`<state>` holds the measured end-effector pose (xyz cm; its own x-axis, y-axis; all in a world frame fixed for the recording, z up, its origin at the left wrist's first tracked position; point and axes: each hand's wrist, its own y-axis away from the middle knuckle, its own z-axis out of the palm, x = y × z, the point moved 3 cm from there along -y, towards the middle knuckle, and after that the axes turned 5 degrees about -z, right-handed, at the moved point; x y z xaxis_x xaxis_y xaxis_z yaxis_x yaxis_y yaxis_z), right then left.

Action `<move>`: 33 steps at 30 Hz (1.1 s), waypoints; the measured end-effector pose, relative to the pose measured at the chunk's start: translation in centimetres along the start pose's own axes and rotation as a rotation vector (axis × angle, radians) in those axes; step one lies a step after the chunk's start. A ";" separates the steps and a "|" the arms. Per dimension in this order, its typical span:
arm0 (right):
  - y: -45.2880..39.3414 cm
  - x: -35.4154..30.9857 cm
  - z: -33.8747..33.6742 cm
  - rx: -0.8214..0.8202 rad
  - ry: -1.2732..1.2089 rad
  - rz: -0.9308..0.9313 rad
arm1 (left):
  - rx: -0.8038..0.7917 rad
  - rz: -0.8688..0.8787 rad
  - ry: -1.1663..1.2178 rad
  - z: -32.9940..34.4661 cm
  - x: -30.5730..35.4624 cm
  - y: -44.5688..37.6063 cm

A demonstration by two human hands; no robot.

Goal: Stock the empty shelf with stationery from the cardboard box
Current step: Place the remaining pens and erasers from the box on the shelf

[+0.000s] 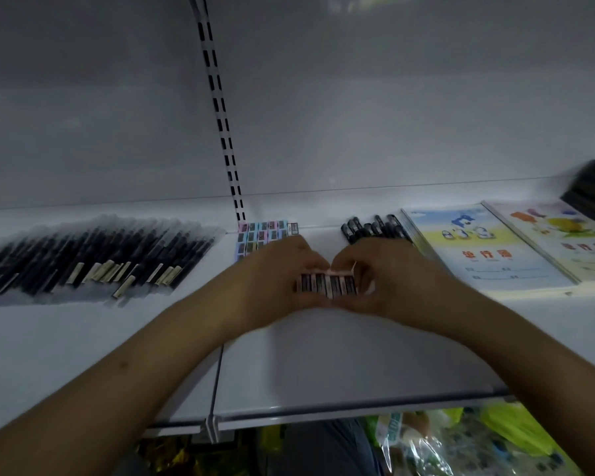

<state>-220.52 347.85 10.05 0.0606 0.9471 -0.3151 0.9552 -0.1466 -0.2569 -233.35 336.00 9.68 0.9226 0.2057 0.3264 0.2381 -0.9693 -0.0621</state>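
Both hands meet over the middle of the white shelf (pixel 323 355). Between them is a row of small erasers (pixel 327 283) with dark barcode labels; my left hand (pixel 275 273) grips its left end and my right hand (pixel 385 276) grips its right end. Behind my left hand, a block of pastel erasers (pixel 260 233) lies on the shelf near the back wall. The cardboard box is out of view.
A spread of dark pens in clear sleeves (pixel 93 252) lies on the left. Several black pens (pixel 371 228) lie right of the erasers, then two illustrated notebooks (pixel 485 249), (pixel 571 235). A black object (pixel 591 187) sits far right. Bagged goods (pixel 461 441) fill the shelf below.
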 end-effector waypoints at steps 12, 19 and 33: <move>-9.7 8.3 -0.5 -0.028 0.101 0.037 | 0.105 0.015 -0.097 -1.5 -4.1 -11.5; -8.8 9.1 0.6 0.041 0.085 -0.033 | 0.166 0.060 -0.130 -0.4 -5.0 -11.2; -9.4 9.3 1.9 0.112 0.117 -0.029 | 0.177 0.056 -0.150 -0.5 -6.0 -10.5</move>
<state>-229.52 357.49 7.82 0.0733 0.9772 -0.1992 0.9191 -0.1438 -0.3668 -241.54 344.91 8.83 0.9675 0.1829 0.1744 0.2226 -0.9436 -0.2453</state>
